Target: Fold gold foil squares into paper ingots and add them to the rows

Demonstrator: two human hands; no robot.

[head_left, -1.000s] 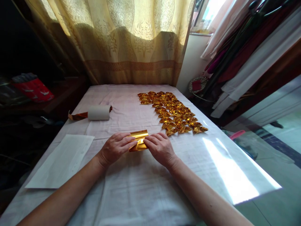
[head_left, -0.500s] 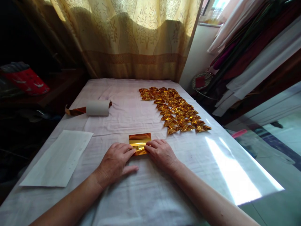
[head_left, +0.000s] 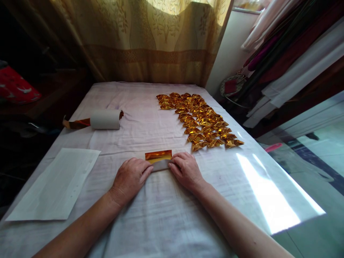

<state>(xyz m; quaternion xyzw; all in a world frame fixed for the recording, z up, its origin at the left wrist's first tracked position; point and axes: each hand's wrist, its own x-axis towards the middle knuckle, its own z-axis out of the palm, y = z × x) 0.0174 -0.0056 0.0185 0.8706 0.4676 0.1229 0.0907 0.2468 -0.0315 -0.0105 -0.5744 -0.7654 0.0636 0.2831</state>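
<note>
Head view: both hands lie flat on a small gold foil sheet (head_left: 158, 156) on the white cloth (head_left: 166, 215), neither clenched nor pinching. The left hand (head_left: 129, 178) presses its fingertips on the sheet's near left edge, and the right hand (head_left: 186, 170) presses on the near right edge. Between them the near edge is turned up, so a pale strip of the sheet's back shows. The sheet's long axis runs left to right across the cloth, its gold face up and its far edge pointing toward the curtain (head_left: 150, 39).

To crease this fold well, I judge that both sets of fingertips should bear down evenly and slide outward along the fold, keeping the corners matched so that the strip stays parallel to the far edge.

Beyond the sheet and to its right lie rows of folded gold pieces (head_left: 200, 120). Left of the sheet and farther away rests a paper roll (head_left: 105, 119), and nearer on the left lies a white paper (head_left: 55, 184).
</note>
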